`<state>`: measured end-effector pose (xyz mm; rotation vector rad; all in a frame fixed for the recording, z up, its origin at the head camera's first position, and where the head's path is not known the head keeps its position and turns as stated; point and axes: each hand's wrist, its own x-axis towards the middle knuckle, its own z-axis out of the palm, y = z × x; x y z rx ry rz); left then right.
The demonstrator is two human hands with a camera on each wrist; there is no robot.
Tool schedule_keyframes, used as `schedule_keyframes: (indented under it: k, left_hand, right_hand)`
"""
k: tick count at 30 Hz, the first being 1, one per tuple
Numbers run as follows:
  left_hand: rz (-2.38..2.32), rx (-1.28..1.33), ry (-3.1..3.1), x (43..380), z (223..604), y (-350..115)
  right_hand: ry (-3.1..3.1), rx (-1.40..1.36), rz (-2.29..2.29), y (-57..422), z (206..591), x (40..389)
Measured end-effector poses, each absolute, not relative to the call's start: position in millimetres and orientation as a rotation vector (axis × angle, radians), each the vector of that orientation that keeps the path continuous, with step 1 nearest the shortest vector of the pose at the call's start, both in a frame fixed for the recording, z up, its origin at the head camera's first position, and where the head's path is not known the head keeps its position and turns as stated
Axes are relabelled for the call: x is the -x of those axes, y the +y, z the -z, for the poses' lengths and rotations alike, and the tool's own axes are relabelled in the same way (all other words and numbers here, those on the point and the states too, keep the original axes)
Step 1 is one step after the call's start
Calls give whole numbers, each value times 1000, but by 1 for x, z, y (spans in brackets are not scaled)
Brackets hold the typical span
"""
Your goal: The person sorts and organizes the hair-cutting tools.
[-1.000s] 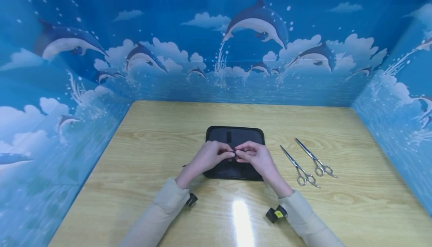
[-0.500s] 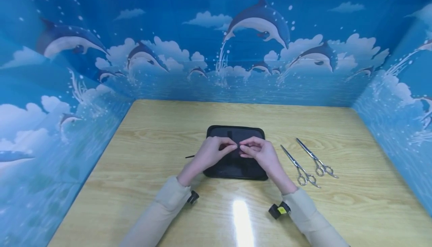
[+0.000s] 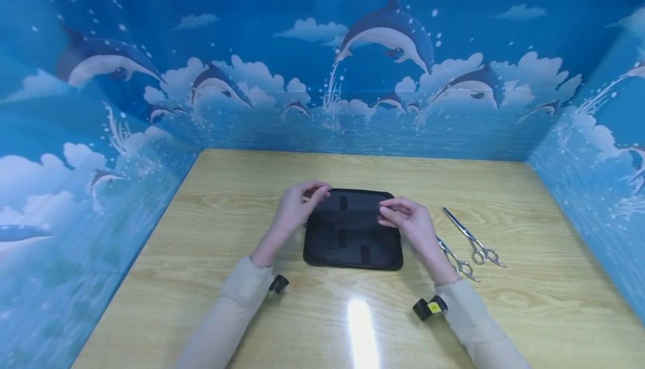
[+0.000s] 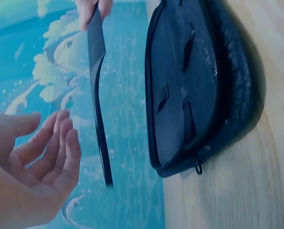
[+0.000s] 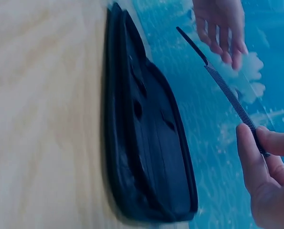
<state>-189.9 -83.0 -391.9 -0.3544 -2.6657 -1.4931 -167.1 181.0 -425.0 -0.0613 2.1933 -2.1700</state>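
My right hand (image 3: 410,223) pinches a black tail comb (image 5: 227,93) at its toothed end, between thumb and fingers. The comb's thin tail points away from that hand, toward my left hand (image 4: 41,167), which holds nothing and has loosely bent fingers apart from the comb. In the head view the comb barely shows against the black case (image 3: 327,251). This case lies open on the table, with small dark loops (image 3: 343,203) on its inner face. My left hand (image 3: 297,206) is above its far left corner, and my right hand is over its right edge.
Two pairs of silver scissors lie right of the case; the farther pair (image 3: 471,237) shows whole, while my right hand and wrist partly hide the nearer scissors (image 3: 457,265). Blue dolphin-print sheets (image 3: 252,128) stand round the back and sides of the wooden table (image 3: 201,218).
My hands were close together over the case and have parted. The left hand has let go of the comb and moved left and away; the right has moved right with the comb.
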Motion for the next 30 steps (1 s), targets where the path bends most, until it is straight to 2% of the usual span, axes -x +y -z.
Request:
schedule_keyframes:
  k: [10,20,30]
  left_hand:
    - [1535,81,-2686,203,405,-100]
    - [1439,46,-2990,213,429,-109]
    - [1543,-50,-3058,219,434,-105]
  right_hand:
    - [2040,-98,2335,222,420,177]
    - [2068,-191,2287,253,422,176]
    - [2128,-246,2143,268,429,178]
